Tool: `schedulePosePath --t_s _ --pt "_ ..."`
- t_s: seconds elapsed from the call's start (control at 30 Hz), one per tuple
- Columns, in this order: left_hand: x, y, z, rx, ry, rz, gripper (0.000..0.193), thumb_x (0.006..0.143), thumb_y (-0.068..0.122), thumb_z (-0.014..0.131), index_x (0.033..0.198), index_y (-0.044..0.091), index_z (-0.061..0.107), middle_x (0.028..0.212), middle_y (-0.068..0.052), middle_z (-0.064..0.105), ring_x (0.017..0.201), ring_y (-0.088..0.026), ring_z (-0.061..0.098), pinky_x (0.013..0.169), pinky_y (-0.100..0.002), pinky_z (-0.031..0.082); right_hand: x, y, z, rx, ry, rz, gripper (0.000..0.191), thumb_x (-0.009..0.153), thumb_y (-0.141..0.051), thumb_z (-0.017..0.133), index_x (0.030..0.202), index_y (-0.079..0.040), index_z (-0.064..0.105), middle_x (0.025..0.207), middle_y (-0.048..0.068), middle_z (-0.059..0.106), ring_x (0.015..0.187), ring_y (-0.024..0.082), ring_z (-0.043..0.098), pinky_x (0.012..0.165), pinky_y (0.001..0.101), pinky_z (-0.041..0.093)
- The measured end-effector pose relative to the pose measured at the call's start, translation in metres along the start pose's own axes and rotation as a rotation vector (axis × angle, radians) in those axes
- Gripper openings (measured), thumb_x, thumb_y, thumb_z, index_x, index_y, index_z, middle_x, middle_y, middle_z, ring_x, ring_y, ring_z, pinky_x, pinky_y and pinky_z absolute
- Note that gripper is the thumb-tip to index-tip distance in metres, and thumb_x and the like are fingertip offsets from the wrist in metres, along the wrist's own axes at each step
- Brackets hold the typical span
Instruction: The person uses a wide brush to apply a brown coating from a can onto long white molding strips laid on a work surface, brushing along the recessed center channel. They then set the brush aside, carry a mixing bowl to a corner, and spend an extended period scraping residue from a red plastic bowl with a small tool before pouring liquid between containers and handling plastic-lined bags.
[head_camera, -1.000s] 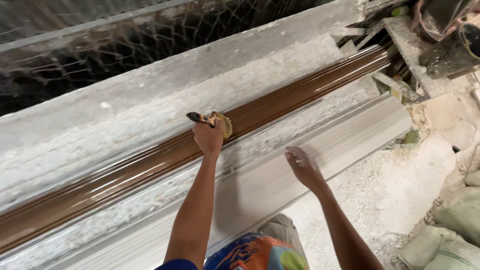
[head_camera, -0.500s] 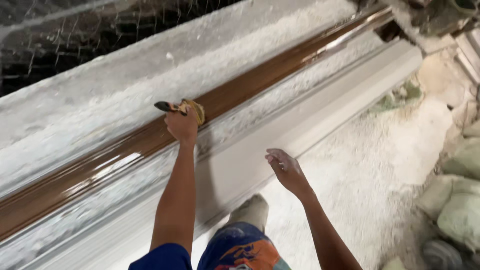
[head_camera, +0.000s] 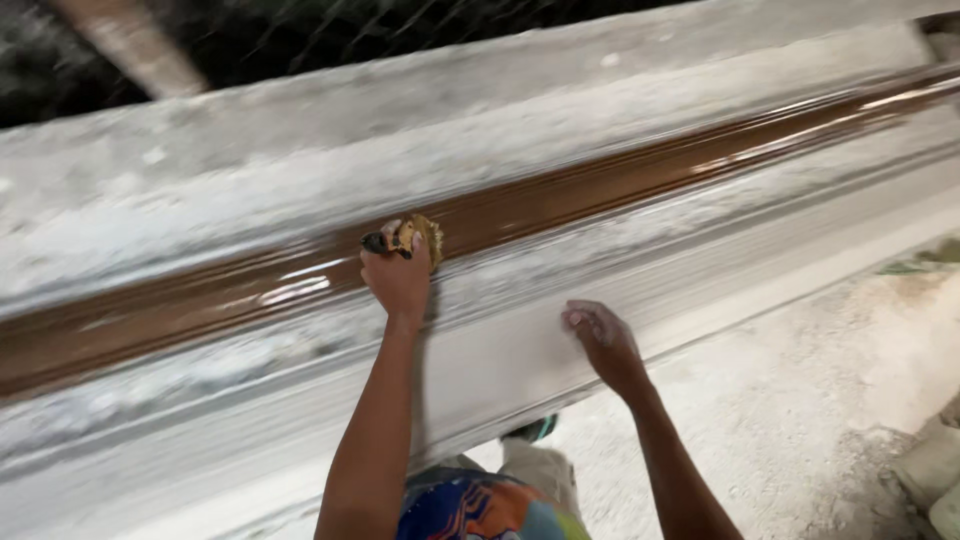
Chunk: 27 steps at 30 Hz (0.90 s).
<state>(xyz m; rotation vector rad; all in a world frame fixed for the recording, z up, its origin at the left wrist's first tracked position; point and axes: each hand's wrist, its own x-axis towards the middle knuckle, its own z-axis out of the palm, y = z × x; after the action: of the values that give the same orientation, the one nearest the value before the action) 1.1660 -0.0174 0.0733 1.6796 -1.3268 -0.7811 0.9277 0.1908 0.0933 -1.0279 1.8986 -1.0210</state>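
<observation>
Left hand (head_camera: 398, 280) closed on small brush (head_camera: 405, 238), likely light, oil-slick; hold by handle. Right hand (head_camera: 600, 335) loose, empty on pale mould (head_camera: 520, 350).

Glossy brown channel (head_camera: 620, 185); seemingly yellowish brush (head_camera: 420, 238).

No pkgs, labels, signs or screens in my view.
</observation>
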Motion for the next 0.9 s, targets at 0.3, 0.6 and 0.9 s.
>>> schedulePosePath --t_s 0.3,0.6,0.9 --pt "0.127 -0.201 -0.313 0.283 0.233 0.196 0.035 0.089 0.031 0.08 0.113 0.008 0.073 0.1 -0.019 0.071 0.084 -0.034 0.071 0.072 -0.044 0.056 -0.032 -0.122 0.265 -0.213 -0.251 -0.069 0.033 0.097 -0.034 0.065 0.113 -0.005 0.072 0.098 0.004 0.076 0.091 0.013 0.069 0.08 0.0293 0.055" --pt "0.193 -0.249 -0.454 0.658 0.249 -0.017 0.042 0.092 0.042 0.079 0.091 0.001 0.072 0.086 -0.021 0.073 0.074 -0.04 0.072 0.067 -0.05 0.058 -0.039 -0.131 0.291 -0.32 -0.194 0.026 0.037 0.097 -0.037 0.068 0.104 -0.001 0.074 0.089 0.009 0.077 0.086 0.016 0.071 0.079 0.0319 0.055" --pt "0.211 -0.189 -0.355 0.432 -0.022 0.101 0.034 0.092 0.037 0.074 0.096 0.004 0.073 0.076 -0.015 0.073 0.067 -0.032 0.071 0.064 -0.046 0.055 -0.069 -0.049 0.224 -0.013 -0.022 0.022 0.034 0.1 -0.03 0.06 0.114 -0.001 0.07 0.111 0.006 0.077 0.093 0.017 0.072 0.081 0.0325 0.058"
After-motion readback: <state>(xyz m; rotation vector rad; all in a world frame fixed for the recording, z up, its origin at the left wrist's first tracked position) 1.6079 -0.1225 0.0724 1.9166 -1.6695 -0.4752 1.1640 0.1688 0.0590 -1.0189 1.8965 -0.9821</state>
